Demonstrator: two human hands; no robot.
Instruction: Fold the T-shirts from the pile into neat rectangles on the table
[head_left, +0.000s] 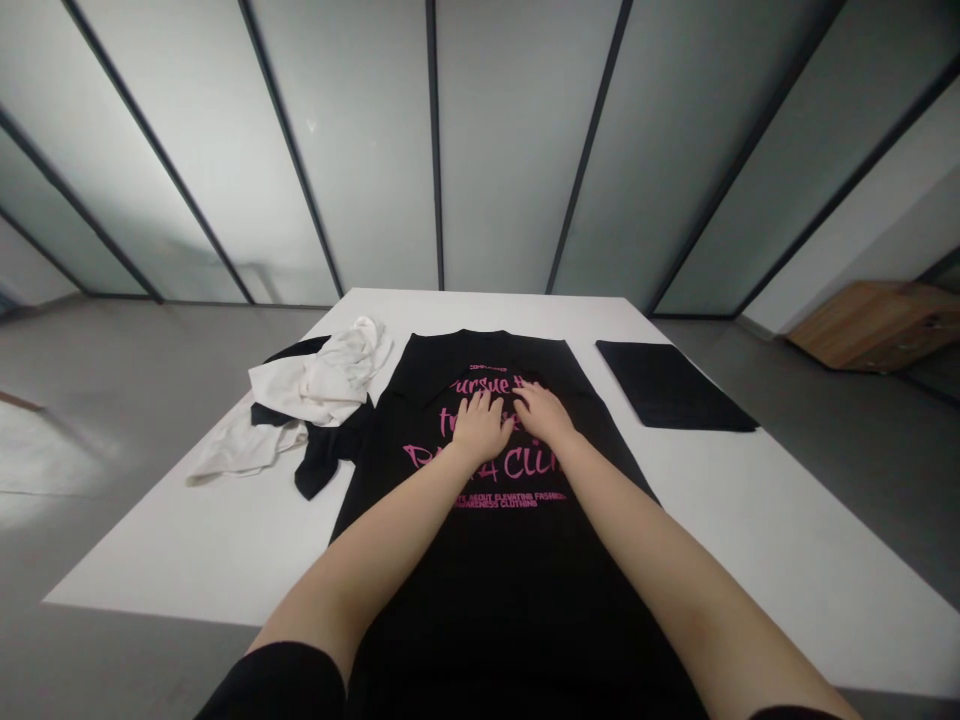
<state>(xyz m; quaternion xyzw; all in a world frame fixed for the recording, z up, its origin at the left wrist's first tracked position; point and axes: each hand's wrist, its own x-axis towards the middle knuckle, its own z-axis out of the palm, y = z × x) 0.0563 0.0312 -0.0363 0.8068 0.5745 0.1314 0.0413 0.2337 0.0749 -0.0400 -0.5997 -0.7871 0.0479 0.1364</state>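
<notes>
My left hand (pixel 480 425) and right hand (pixel 544 415) lie flat and open, side by side and nearly touching, holding nothing as they press on a black T-shirt (pixel 517 590) with pink print. It stretches beneath both palms on a white table (pixel 187 530). Left of my hands, a crumpled white garment (pixel 315 385) tangles with a black garment (pixel 322 460); to their right lies a folded black cloth (pixel 667 385).

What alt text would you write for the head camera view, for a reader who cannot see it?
The left hand and right hand rest flat on a black shirt with pink lettering, spread on a white table. To the left lies a crumpled heap of white and black clothes; to the right, a folded black cloth.
</notes>
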